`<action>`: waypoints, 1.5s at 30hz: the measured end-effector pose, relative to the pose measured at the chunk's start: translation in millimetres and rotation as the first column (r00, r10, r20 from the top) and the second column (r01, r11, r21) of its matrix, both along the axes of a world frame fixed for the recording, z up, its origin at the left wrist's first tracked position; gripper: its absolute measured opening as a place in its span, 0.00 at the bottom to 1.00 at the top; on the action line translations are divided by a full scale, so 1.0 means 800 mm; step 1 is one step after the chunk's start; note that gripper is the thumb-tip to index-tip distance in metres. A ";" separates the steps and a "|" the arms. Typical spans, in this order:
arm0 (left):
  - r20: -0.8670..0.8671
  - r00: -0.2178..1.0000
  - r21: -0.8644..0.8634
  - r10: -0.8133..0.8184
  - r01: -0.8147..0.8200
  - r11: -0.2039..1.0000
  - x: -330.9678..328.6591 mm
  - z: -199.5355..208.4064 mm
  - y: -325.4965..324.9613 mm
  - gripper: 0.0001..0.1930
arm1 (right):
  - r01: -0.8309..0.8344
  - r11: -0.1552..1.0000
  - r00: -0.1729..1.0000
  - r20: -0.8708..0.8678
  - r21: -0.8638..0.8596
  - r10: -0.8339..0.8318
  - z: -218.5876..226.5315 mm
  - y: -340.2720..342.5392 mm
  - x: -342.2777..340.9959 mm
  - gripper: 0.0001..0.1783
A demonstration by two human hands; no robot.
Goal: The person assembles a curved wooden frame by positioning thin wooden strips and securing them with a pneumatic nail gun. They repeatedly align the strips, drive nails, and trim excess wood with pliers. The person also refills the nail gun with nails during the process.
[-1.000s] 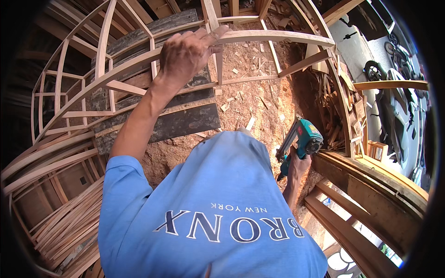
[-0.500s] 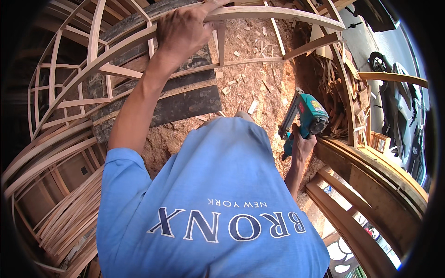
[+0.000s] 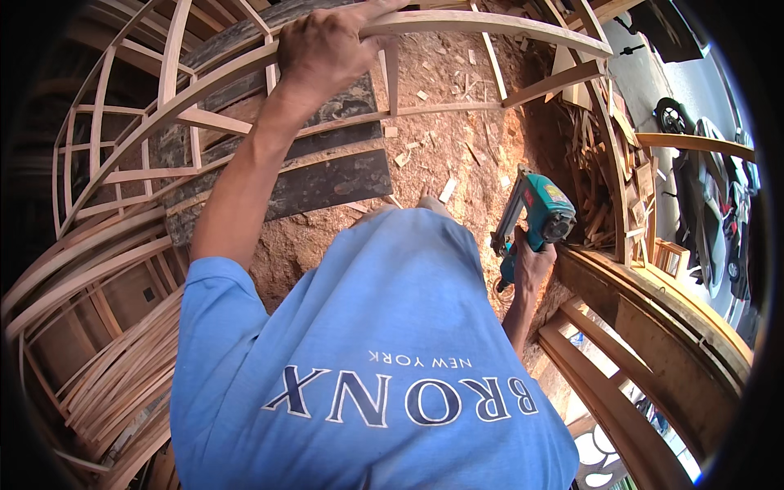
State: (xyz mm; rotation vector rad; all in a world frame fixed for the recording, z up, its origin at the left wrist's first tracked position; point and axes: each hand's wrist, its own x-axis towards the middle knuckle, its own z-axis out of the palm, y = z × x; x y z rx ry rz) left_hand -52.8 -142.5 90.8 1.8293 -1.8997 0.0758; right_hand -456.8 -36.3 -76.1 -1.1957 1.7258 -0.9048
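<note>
My left hand (image 3: pixel 327 53) reaches out to the far side and is closed over the curved top rail of a wooden frame (image 3: pixel 490 23). The frame is built of thin pale slats and spreads across the far side and far left. In my right hand (image 3: pixel 535 260), low at my right side, is a teal and black nail gun (image 3: pixel 549 208). My fingers wrap its handle, and its long dark magazine side faces left. The gun stands apart from the frame. A thin coiled hose shows just below the handle.
Dark boards (image 3: pixel 335 175) lie under the frame on dusty ground strewn with wood chips (image 3: pixel 447 189). Bundled strips (image 3: pixel 122 363) are stacked at left. Scrap wood (image 3: pixel 592 163) and a heavy beam (image 3: pixel 653 302) stand at right, with a motorcycle (image 3: pixel 706 204) beyond.
The nail gun in my right hand has dropped slightly toward me. My left hand stays on the curved rail, and the whole view has shifted a little.
</note>
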 end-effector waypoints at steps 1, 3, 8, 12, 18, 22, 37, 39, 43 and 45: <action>0.009 1.000 0.001 -0.001 0.001 1.000 0.001 -0.002 -0.001 0.25 | -0.020 1.000 1.000 0.007 -0.012 0.020 0.004 -0.002 -0.004 0.10; -0.010 1.000 0.026 -0.001 0.001 1.000 0.002 -0.005 -0.002 0.28 | -0.105 0.994 0.985 -0.138 0.019 0.107 0.019 -0.010 -0.011 0.10; 0.075 0.997 -0.077 0.037 -0.031 0.997 0.006 -0.007 -0.001 0.43 | -0.464 0.879 0.823 -0.315 0.109 0.473 0.113 -0.058 -0.011 0.12; 0.103 0.992 -0.003 0.069 -0.069 0.998 0.007 -0.006 0.001 0.49 | -0.668 0.692 0.640 -0.262 0.276 0.722 0.226 -0.114 0.034 0.17; 0.117 0.988 0.015 0.101 -0.103 0.995 0.005 -0.005 -0.003 0.52 | -0.838 0.518 0.347 -0.561 0.174 0.751 0.356 -0.190 0.117 0.28; 0.141 0.980 0.044 0.144 -0.151 0.988 0.006 -0.008 -0.003 0.53 | -0.806 0.571 0.287 -0.743 0.153 0.605 0.408 -0.217 0.190 0.21; 0.240 0.970 -0.184 0.047 -0.002 0.983 0.028 -0.067 -0.006 0.58 | -0.850 0.359 0.068 -0.595 0.386 0.801 0.454 -0.251 0.292 0.13; 0.233 0.971 -0.156 0.054 -0.017 0.988 0.025 -0.063 -0.006 0.57 | -0.881 0.322 0.047 -0.615 0.345 0.787 0.455 -0.253 0.292 0.12; 0.222 0.971 -0.081 0.091 -0.074 0.994 0.019 -0.053 -0.006 0.55 | -0.853 0.378 0.080 -0.624 0.361 0.778 0.449 -0.255 0.292 0.10; 0.265 0.956 -0.053 0.124 -0.114 0.992 0.017 -0.049 -0.003 0.53 | -0.918 0.261 0.031 -0.600 0.300 0.799 0.447 -0.255 0.294 0.10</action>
